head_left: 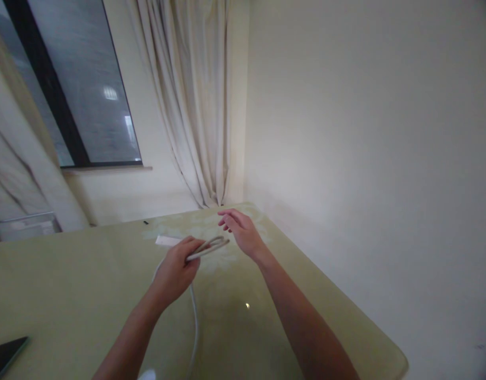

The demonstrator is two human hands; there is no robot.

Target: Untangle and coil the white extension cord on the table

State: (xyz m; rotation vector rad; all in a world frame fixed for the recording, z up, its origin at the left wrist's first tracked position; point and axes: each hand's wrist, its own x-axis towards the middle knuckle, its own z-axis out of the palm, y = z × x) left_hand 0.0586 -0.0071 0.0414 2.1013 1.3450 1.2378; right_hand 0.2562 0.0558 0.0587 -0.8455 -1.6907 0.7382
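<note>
My left hand (178, 268) is closed around a looped white cable (211, 248), whose folded loops stick out to the right of the fingers. From below that hand, one length of the cable hangs down toward the near side of the table. My right hand (241, 229) is just beyond the loops, apart from them, with its fingers stretched out and nothing in them. Behind my left hand lies a white strip-shaped object (167, 240), possibly a power strip, partly covered by the hand. A small white rounded thing (148, 374) shows at the bottom edge.
The table (88, 279) has a glossy greenish top and a rounded near right corner. A small black object (146, 222) lies near its far edge, and a dark flat device (7, 353) at the near left. A wall (365, 158) borders the right side; curtains (191, 105) hang behind.
</note>
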